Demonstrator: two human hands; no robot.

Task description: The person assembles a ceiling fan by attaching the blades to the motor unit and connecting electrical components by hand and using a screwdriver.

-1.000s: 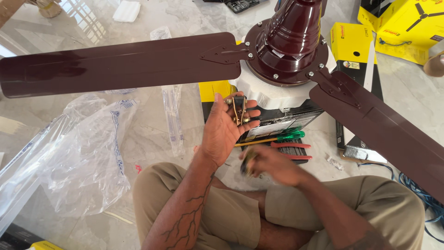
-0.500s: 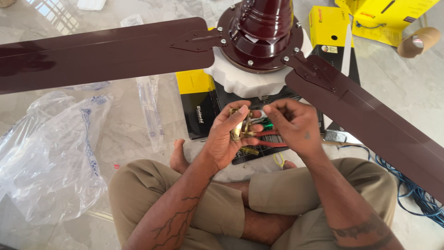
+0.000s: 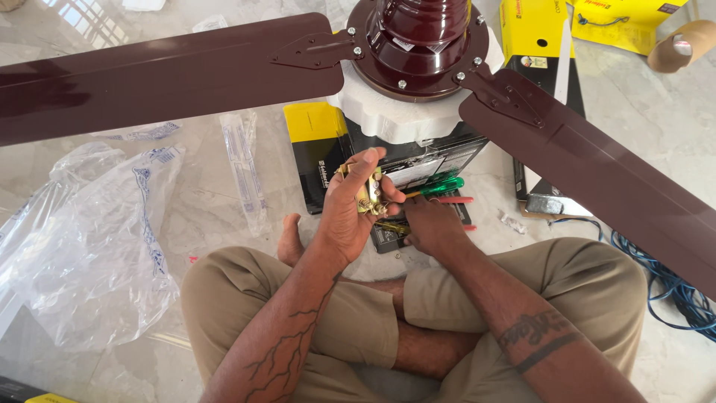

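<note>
glossy maroon metal fan blades (image 3: pixel 171 75), shiny brass hardware (image 3: pixel 369 195), clear plastic bag (image 3: pixel 97 239), polished marble floor (image 3: pixel 656 134)

Home interior, polished marble floor (image 3: pixel 656 127); unboxed ceiling fan (image 3: pixel 418 37), yellow cartons (image 3: pixel 533 26), plastic wrap (image 3: pixel 97 239) at frame's left.

One ceiling fan motor (image 3: pixel 421 37) with two blades in view, one on the left (image 3: pixel 149 78) and one on the right (image 3: pixel 597 172). Two hands, the left hand (image 3: pixel 350 213) and the right hand (image 3: pixel 432 224). One green screwdriver (image 3: pixel 440 184). Two clear plastic bags (image 3: pixel 97 239) on the floor. One blue cable (image 3: pixel 671 287) at the right edge. One cardboard roll (image 3: pixel 682 45) in the top right corner
</note>
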